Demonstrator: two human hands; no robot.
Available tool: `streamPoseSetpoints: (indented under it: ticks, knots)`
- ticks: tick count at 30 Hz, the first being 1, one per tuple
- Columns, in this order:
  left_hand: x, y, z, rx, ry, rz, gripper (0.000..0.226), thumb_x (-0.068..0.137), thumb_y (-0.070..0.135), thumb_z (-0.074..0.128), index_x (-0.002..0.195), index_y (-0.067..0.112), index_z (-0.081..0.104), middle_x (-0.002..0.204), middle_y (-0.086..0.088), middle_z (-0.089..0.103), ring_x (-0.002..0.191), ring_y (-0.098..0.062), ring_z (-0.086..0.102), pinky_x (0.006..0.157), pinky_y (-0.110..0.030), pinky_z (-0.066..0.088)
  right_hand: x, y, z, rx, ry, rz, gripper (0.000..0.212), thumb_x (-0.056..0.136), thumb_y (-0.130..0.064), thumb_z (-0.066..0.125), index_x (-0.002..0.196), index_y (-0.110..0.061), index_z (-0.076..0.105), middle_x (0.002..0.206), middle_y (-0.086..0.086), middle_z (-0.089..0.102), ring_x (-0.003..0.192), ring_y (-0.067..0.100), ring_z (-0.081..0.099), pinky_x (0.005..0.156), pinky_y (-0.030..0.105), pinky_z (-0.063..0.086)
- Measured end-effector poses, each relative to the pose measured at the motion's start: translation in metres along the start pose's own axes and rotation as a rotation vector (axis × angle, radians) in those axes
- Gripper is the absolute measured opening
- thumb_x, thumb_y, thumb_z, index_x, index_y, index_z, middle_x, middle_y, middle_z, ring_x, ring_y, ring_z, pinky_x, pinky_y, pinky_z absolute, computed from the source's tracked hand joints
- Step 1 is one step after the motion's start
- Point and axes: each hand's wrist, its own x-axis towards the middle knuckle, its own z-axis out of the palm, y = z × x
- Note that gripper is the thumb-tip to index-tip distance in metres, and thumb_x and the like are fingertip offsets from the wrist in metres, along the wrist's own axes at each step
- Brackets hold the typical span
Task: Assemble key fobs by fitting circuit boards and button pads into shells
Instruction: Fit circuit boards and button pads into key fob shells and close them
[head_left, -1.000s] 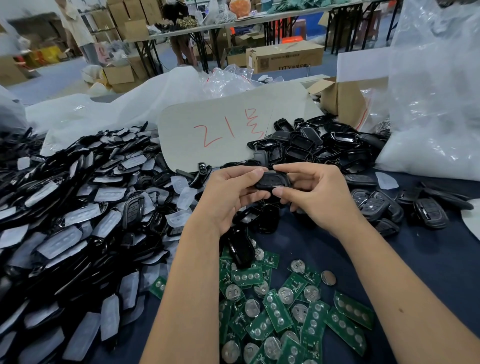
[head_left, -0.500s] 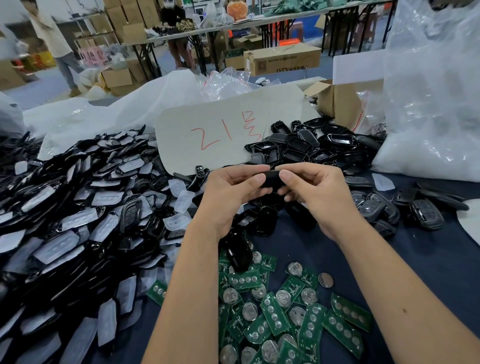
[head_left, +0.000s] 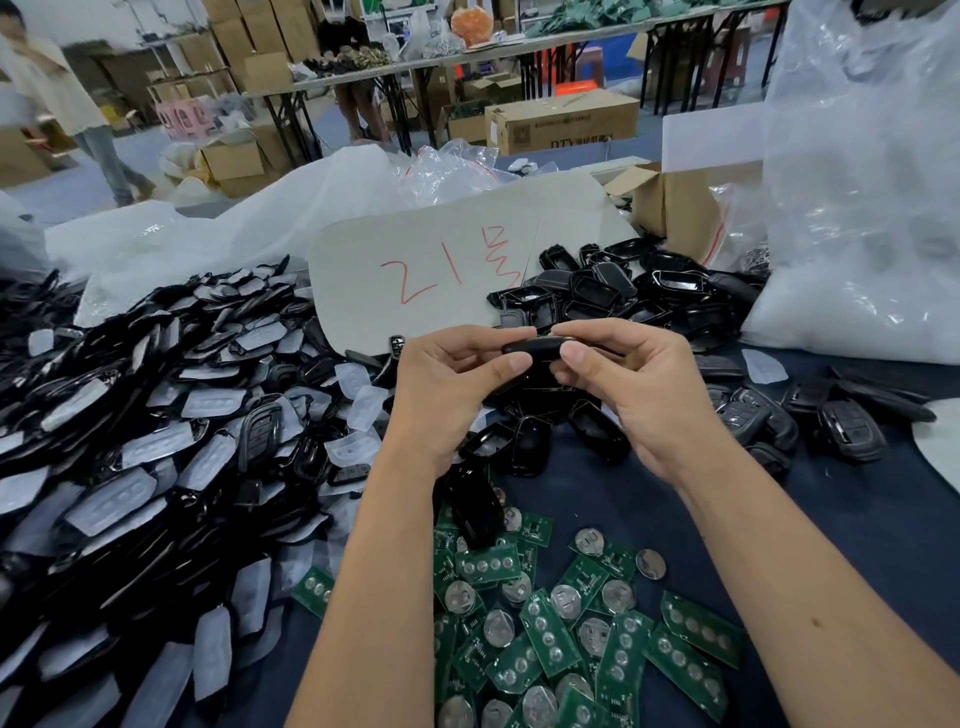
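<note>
Above the green circuit boards (head_left: 545, 631) on the table (head_left: 857, 525), I see both hands meeting. Left hand (head_left: 447, 395) and right hand (head_left: 639, 395) have fingers clamped on one black key fob (head_left: 535, 347).

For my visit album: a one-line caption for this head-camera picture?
Both hands, left and right, pinch a black key fob above scattered green circuit boards.

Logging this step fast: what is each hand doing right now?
Left hand: pinches the black fob shell.
Right hand: pinches the same shell from the other end.

Assembly workshop: parts heaps (head_left: 156, 415), cartons (head_left: 561, 122).
</note>
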Motion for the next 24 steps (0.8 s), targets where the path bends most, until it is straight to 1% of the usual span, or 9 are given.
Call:
streamPoseSetpoints:
  ticks: [3, 8, 12, 15, 17, 18, 20, 22, 24]
  knots:
    - [-0.0005, 0.0013, 0.0029, -0.007, -0.011, 0.02, 0.023, 0.08, -0.003, 0.081, 0.097, 0.012, 0.083, 0.1, -0.015, 0.079, 0.094, -0.029, 0.077, 0.085, -0.035, 0.062, 0.0003, 0.0013, -0.0022, -0.055, 0.006, -0.024, 0.024, 0.079, -0.015, 0.086, 0.103, -0.017, 0.081, 0.099, 0.019, 0.077, 0.086, 0.026, 0.071, 0.085, 0.032, 0.059]
    - [-0.0006, 0.0019, 0.0053, -0.015, -0.01, 0.032, 0.027, 0.078, -0.008, 0.08, 0.09, 0.016, 0.083, 0.098, -0.012, 0.08, 0.09, -0.024, 0.077, 0.082, -0.031, 0.062, 0.0009, 0.0002, -0.0044, -0.09, 0.005, -0.021, 0.021, 0.078, -0.014, 0.087, 0.098, -0.018, 0.081, 0.099, 0.021, 0.076, 0.089, 0.027, 0.067, 0.089, 0.036, 0.06]
    - [-0.0014, 0.0031, 0.0032, -0.013, -0.03, 0.048, 0.028, 0.077, -0.009, 0.079, 0.086, 0.018, 0.083, 0.096, -0.009, 0.08, 0.086, -0.018, 0.076, 0.079, -0.027, 0.061, 0.0007, -0.002, -0.0034, -0.065, -0.044, -0.013, 0.02, 0.076, -0.014, 0.085, 0.095, -0.013, 0.079, 0.089, 0.018, 0.074, 0.081, 0.022, 0.068, 0.081, 0.031, 0.059]
    - [-0.002, 0.0028, 0.001, -0.01, -0.027, 0.04, 0.022, 0.074, -0.002, 0.082, 0.087, 0.015, 0.083, 0.096, -0.01, 0.08, 0.087, -0.018, 0.076, 0.079, -0.026, 0.06, 0.0001, -0.0042, -0.0028, -0.066, -0.062, -0.018, 0.018, 0.076, -0.012, 0.084, 0.093, -0.013, 0.079, 0.089, 0.03, 0.068, 0.081, 0.027, 0.065, 0.082, 0.035, 0.06]
    - [-0.0015, 0.0013, -0.0004, 0.015, -0.026, 0.035, 0.022, 0.076, -0.005, 0.082, 0.092, 0.011, 0.081, 0.098, -0.012, 0.08, 0.09, -0.021, 0.076, 0.081, -0.028, 0.06, -0.0002, -0.0047, -0.0027, -0.107, -0.053, -0.038, 0.016, 0.079, -0.007, 0.084, 0.092, -0.014, 0.078, 0.091, 0.038, 0.066, 0.082, 0.031, 0.064, 0.085, 0.043, 0.059]
    - [-0.0009, 0.0002, -0.0012, 0.049, -0.026, 0.032, 0.023, 0.077, -0.006, 0.082, 0.094, 0.009, 0.08, 0.099, -0.012, 0.08, 0.092, -0.023, 0.076, 0.083, -0.03, 0.061, -0.0003, -0.0041, -0.0024, -0.152, -0.042, -0.057, 0.017, 0.082, -0.003, 0.083, 0.093, -0.014, 0.078, 0.092, 0.037, 0.067, 0.082, 0.032, 0.065, 0.086, 0.047, 0.059]
    - [0.0004, -0.0017, -0.002, 0.176, -0.015, 0.026, 0.024, 0.077, -0.006, 0.083, 0.096, 0.009, 0.08, 0.099, -0.008, 0.08, 0.097, -0.023, 0.076, 0.088, -0.032, 0.06, -0.0001, -0.0018, -0.0011, -0.288, -0.023, -0.115, 0.018, 0.084, 0.003, 0.082, 0.094, -0.012, 0.077, 0.09, 0.022, 0.074, 0.085, 0.031, 0.071, 0.086, 0.05, 0.059]
    - [0.0014, -0.0035, 0.0002, 0.328, 0.003, 0.032, 0.025, 0.075, -0.005, 0.085, 0.093, 0.013, 0.08, 0.097, -0.001, 0.08, 0.096, -0.017, 0.076, 0.088, -0.032, 0.059, 0.0001, 0.0001, 0.0015, -0.408, -0.025, -0.172, 0.019, 0.081, 0.003, 0.084, 0.095, -0.008, 0.077, 0.093, 0.007, 0.073, 0.088, 0.025, 0.073, 0.084, 0.046, 0.061]
    - [0.0022, -0.0045, 0.0051, 0.433, 0.013, 0.055, 0.027, 0.072, -0.002, 0.088, 0.089, 0.017, 0.08, 0.09, 0.007, 0.078, 0.089, -0.008, 0.073, 0.083, -0.032, 0.06, 0.0005, 0.0011, 0.0035, -0.458, -0.037, -0.192, 0.022, 0.079, 0.004, 0.086, 0.093, -0.01, 0.078, 0.095, 0.005, 0.068, 0.088, 0.025, 0.072, 0.081, 0.046, 0.061]
